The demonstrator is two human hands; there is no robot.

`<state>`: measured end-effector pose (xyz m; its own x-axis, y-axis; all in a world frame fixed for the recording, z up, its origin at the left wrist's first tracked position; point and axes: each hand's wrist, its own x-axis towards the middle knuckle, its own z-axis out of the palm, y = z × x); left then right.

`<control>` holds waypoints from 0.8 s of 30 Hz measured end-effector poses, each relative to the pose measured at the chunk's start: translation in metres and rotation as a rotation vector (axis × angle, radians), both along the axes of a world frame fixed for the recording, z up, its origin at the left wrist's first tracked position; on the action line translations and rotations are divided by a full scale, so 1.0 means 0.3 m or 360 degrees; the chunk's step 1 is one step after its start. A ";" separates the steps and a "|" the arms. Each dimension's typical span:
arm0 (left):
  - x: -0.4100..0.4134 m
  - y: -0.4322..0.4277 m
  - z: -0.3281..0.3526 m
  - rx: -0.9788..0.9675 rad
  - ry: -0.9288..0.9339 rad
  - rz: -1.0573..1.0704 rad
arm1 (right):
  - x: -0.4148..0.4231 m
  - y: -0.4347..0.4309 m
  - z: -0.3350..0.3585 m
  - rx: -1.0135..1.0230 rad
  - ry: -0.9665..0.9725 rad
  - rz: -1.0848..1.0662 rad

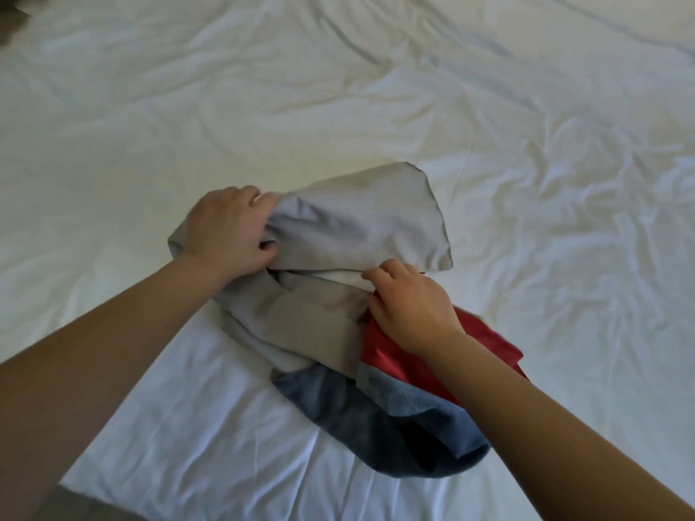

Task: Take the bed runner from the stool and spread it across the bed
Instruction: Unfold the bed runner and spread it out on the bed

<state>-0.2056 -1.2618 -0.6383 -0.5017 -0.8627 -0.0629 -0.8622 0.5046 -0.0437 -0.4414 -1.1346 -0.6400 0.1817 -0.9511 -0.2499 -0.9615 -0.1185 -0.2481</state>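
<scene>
Head view from the foot end: at the lower left of the frame the bed [150, 426] ends in a straight edge, with a strip of dull floor [90, 511] below it. Just above, at centre frame, the bed runner [357, 227] lies bunched on the white sheet, its blue end nearest, a red fold at the right and grey cloth above. The right hand [410, 306] rests where grey meets red, fingers curled, seemingly pinching an edge. The left hand [225, 231] grips a gathered fistful of the grey cloth at the heap's left side. Beyond them the wrinkled sheet runs open to the top and right of the frame. A dark blurred shape [11, 16] sits in the upper left corner.
</scene>
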 end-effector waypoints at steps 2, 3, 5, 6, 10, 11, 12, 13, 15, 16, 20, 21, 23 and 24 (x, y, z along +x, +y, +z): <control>-0.078 -0.007 -0.004 0.0110 0.0004 -0.0081 | 0.005 0.006 0.000 0.0010 -0.0001 0.0021; -0.118 -0.012 -0.012 0.0146 -0.0049 -0.0131 | 0.005 0.010 -0.002 0.0023 0.0015 0.0040; -0.178 -0.019 -0.035 0.0175 -0.0219 -0.0244 | 0.003 0.018 -0.009 0.0049 0.0061 0.0073; -0.188 -0.026 -0.043 0.0168 -0.0317 -0.0306 | 0.001 0.021 -0.014 0.0056 0.0072 0.0078; -0.084 -0.091 -0.033 0.0042 -0.0471 -0.0481 | 0.007 0.021 -0.027 0.0053 0.0103 0.0109; -0.036 -0.110 -0.022 0.0008 -0.0491 -0.0498 | 0.010 0.019 -0.030 0.0056 0.0112 0.0128; 0.017 -0.125 -0.008 -0.0003 -0.0523 -0.0491 | 0.014 0.018 -0.031 0.0060 0.0118 0.0142; 0.072 -0.138 0.003 -0.0001 -0.0555 -0.0468 | 0.018 0.018 -0.034 0.0064 0.0123 0.0148; 0.186 -0.152 0.023 0.0032 -0.0650 -0.0363 | 0.023 0.016 -0.034 0.0063 0.0115 0.0140; 0.242 -0.156 0.032 0.0064 -0.0687 -0.0273 | 0.025 0.016 -0.033 0.0068 0.0106 0.0136; 0.425 -0.158 0.034 0.0070 -0.0774 0.0122 | 0.026 0.011 -0.025 0.0080 0.0091 0.0147; 0.441 -0.149 0.031 0.0012 -0.0753 0.0196 | 0.024 0.010 -0.022 0.0071 0.0088 0.0147; 0.416 -0.101 0.014 -0.0094 -0.0482 0.0270 | 0.019 0.010 -0.015 0.0051 0.0105 0.0151; 0.368 -0.058 0.009 -0.0141 -0.0268 0.0240 | 0.013 0.011 -0.009 0.0044 0.0117 0.0162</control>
<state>-0.0951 -1.2791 -0.6357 -0.3558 -0.9329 -0.0555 -0.9043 0.3587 -0.2315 -0.4375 -1.1314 -0.6428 0.2574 -0.9211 -0.2920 -0.9604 -0.2107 -0.1822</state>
